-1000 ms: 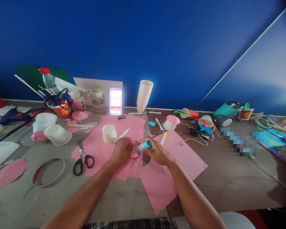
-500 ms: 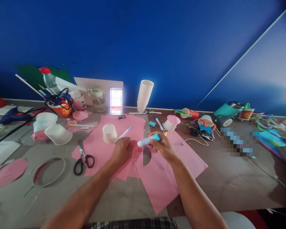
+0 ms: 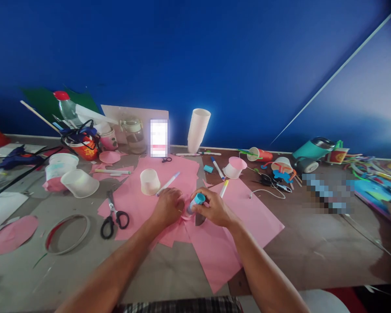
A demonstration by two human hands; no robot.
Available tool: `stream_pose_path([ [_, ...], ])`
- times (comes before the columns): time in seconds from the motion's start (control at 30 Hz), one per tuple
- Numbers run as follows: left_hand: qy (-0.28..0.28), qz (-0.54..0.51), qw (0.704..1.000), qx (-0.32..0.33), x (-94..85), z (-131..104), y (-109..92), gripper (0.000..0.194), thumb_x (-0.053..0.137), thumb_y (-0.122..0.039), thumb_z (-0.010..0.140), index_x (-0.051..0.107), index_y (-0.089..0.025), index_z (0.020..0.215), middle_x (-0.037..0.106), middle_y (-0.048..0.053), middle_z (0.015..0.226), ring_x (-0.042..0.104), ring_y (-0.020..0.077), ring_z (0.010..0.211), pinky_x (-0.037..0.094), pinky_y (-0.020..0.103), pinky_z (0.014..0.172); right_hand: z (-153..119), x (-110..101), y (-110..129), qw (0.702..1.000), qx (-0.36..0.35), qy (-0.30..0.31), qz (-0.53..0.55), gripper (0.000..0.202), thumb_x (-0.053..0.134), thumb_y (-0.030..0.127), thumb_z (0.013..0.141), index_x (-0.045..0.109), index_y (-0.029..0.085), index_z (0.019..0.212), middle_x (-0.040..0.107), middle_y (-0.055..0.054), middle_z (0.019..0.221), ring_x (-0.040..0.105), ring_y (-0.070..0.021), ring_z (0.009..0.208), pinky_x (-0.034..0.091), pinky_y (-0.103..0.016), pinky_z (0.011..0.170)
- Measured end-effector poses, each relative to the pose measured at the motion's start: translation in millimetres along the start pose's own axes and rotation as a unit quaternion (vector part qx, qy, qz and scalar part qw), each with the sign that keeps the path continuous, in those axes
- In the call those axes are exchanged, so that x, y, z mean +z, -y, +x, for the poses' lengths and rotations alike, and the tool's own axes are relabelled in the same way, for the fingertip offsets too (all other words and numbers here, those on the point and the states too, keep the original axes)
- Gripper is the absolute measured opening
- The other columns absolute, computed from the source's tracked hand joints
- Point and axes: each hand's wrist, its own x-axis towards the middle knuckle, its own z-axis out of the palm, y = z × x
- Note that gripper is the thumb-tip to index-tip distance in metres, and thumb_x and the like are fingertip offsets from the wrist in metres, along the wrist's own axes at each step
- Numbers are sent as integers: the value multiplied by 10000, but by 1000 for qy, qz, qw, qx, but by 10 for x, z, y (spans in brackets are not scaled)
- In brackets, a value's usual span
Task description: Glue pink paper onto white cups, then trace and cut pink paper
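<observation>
My right hand (image 3: 215, 209) is closed on a glue stick (image 3: 197, 202) with a blue end, held tilted with its lower end down at the pink paper. Beside it my left hand (image 3: 170, 208) has its fingers bent together at a small pink piece, largely hidden under the fingers. Pink sheets (image 3: 228, 256) lie under both hands. A white paper cup (image 3: 150, 182) and a pen (image 3: 168, 184) are just beyond my left hand. The blue cap (image 3: 208, 168) lies farther back, near a blue marker (image 3: 217, 168) and a yellow-tipped marker (image 3: 224, 189).
Black-handled scissors (image 3: 113, 215) and a tape ring (image 3: 67, 234) lie on the left. A tall cup stack (image 3: 198, 130) stands at the back, right of a glass jar (image 3: 133, 137). A cup with a pink top (image 3: 235, 168), a cable and a green tumbler (image 3: 313, 150) are on the right.
My right hand has moved down and left, turning the glue stick from nearly level to steep, its lower end now at the paper by my left hand. The yellow-tipped marker now shows fully.
</observation>
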Motion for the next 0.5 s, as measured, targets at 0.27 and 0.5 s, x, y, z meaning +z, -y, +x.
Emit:
stream_pose_path([
  [0.27, 28, -42, 999, -17, -13, 1, -21, 104, 522, -172, 730, 621, -206, 736, 714, 43, 845, 620, 221, 861, 425, 371, 848, -17, 31, 18, 997, -20, 36, -68, 137, 585, 161, 795, 558, 237, 905, 588, 39, 769, 532, -142, 669, 408, -264, 610],
  [0.5, 16, -11, 1000, -13, 16, 18, -34, 308, 460, -187, 798, 328, -208, 520, 500, 4, 546, 474, 161, 603, 376, 330, 681, 9, 104, 15, 987, -4, -11, -163, 317, 716, 269, 768, 401, 243, 740, 508, 58, 654, 472, -140, 597, 328, -264, 553],
])
